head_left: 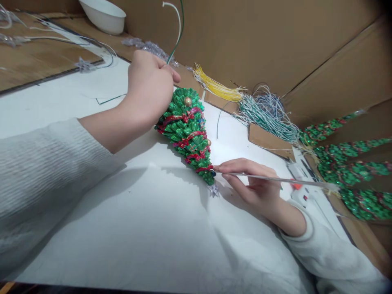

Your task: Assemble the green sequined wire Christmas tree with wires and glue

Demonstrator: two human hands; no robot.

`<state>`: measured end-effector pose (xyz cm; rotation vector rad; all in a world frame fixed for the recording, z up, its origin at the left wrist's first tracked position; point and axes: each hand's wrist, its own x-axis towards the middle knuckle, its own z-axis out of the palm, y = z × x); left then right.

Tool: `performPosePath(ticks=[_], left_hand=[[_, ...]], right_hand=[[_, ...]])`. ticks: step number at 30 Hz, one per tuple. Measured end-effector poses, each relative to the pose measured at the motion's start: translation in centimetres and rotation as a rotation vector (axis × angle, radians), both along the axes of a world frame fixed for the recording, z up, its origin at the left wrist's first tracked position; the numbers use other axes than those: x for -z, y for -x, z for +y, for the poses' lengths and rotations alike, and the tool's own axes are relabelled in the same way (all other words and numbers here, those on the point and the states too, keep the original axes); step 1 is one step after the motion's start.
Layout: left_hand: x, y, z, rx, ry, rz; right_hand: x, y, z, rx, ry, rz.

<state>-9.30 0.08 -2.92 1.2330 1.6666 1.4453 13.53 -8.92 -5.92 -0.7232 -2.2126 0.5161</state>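
Left hand (149, 87) grip clasps tree (186, 132) base | right hand (251, 179) pinches thin rod (275, 179) at tip

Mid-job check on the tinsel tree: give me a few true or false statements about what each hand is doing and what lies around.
1. The left hand grips the wide end of the green tinsel tree. True.
2. The right hand holds a pair of scissors. False: it holds a thin clear stick whose tip meets the tree's narrow end.
3. A white bowl sits at the far left. True.
4. The tree stands upright on the white table. False: it is tilted, narrow end down towards the table.
5. More green trees lie at the right. True.
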Motion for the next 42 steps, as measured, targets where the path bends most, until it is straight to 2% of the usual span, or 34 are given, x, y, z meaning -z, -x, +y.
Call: performPosePath(ticks=[3,6,13,21,26,31,36,42], left_hand=[[0.2,0.0,0.1,-0.039,-0.078,0.119],[0.3,-0.1,0.0,-0.042,-0.122,0.145],[0.2,-0.1,0.0,-0.035,-0.106,0.153],[0.2,-0.1,0.1,-0.023,-0.121,0.153],[0.3,-0.1,0.1,-0.024,-0.118,0.159],[0.2,-0.2,0.0,-0.013,-0.054,0.135],[0.1,-0.4,-0.2,0.016,-0.021,0.119],[0.5,-0.2,0.0,0.007,-0.103,0.141]], right_hand=[[-0.4,0.1,-0.1,0.004,0.033,-0.056],[-0.8,0.2,-0.1,0.013,0.059,-0.096],[-1.4,0.2,-0.2,0.029,0.1,-0.14],[-2.2,0.7,-0.2,0.016,0.039,-0.229],[-2.6,0.6,-0.2,-0.023,-0.041,-0.311],[-2.3,0.1,0.0,-0.039,-0.144,-0.39],[-2.3,-0.2,-0.4,-0.043,-0.299,-0.48],[-1.4,-0.4,-0.6,-0.139,-0.549,-0.505]])
